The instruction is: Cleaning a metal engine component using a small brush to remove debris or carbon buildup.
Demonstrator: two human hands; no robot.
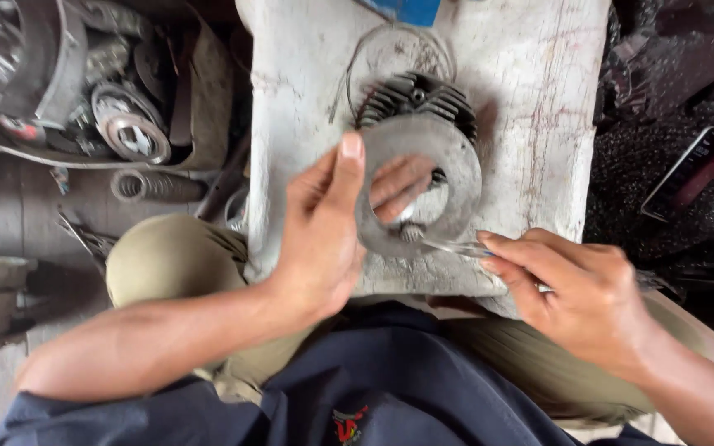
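Cylinder (420, 165) in left hand (324, 239) grip; right hand (576, 289) pinching thin tool (456, 246).

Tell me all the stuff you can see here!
finned engine cylinder: one, dark metal with a grey round flange, on the block
block: one, whitish, worn, in the middle
thin tool: one, silvery, tip at the flange's lower edge
spring: one, dark coil, on the floor to the left
tray of engine parts: one, greasy grey, upper left
phone: one, black, at the right
left hand: holds the flange, fingers through its hole
right hand: holds the thin tool
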